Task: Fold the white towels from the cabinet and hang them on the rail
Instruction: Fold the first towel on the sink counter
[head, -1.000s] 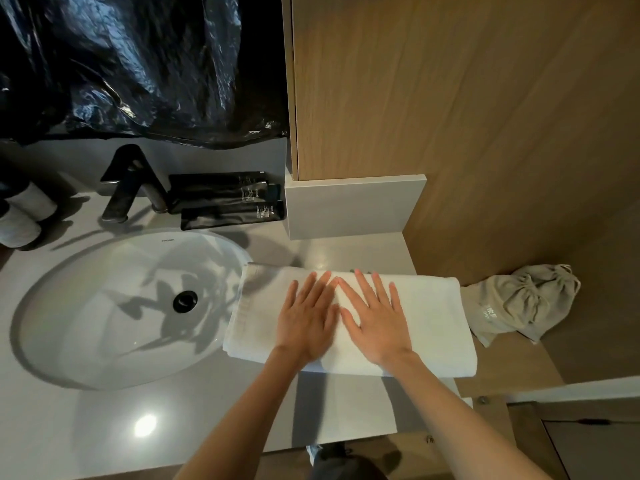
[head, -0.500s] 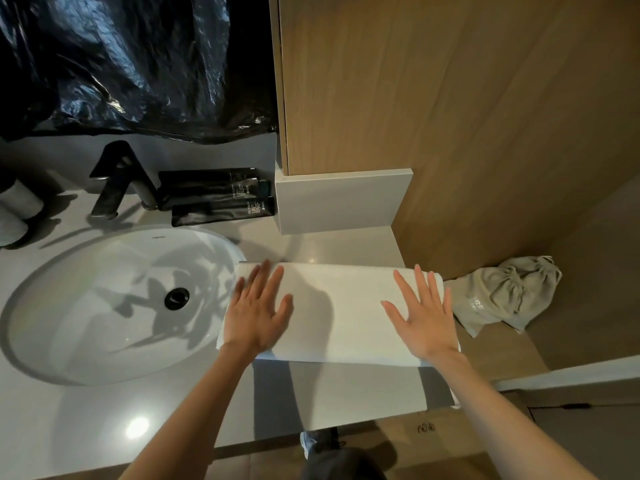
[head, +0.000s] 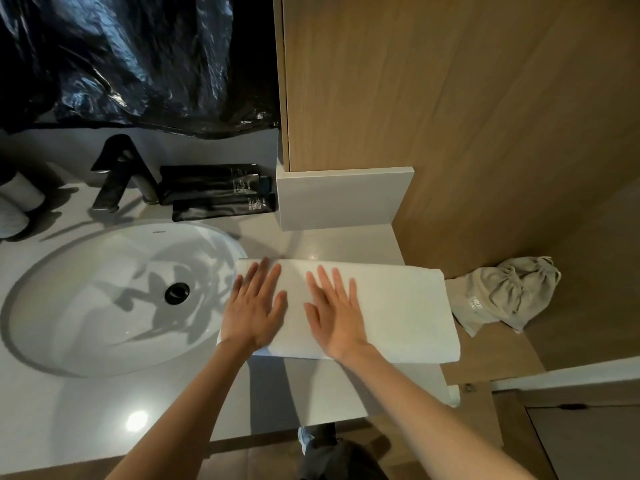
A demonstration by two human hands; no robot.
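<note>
While the folded white towel (head: 398,306) lies on the table (head: 166,410) at the sink's (head: 86,268) 3 o'clock, the left hand (head: 254,311) and right hand (head: 334,317) rest flat on its left half, fingers straight, side by side without touching; a grey cloth bag (head: 505,296) sits at the towel's 3 o'clock.

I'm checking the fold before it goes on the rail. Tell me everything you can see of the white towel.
The white towel is plain, soft-looking cloth folded into a long, smooth rectangle, its far edge rounded. It lies flat on the grey counter, right of the sink, its left end at the basin's rim. The left hand and right hand press flat on its left half, fingers straight. A beige pouch lies beside its right end.
</note>
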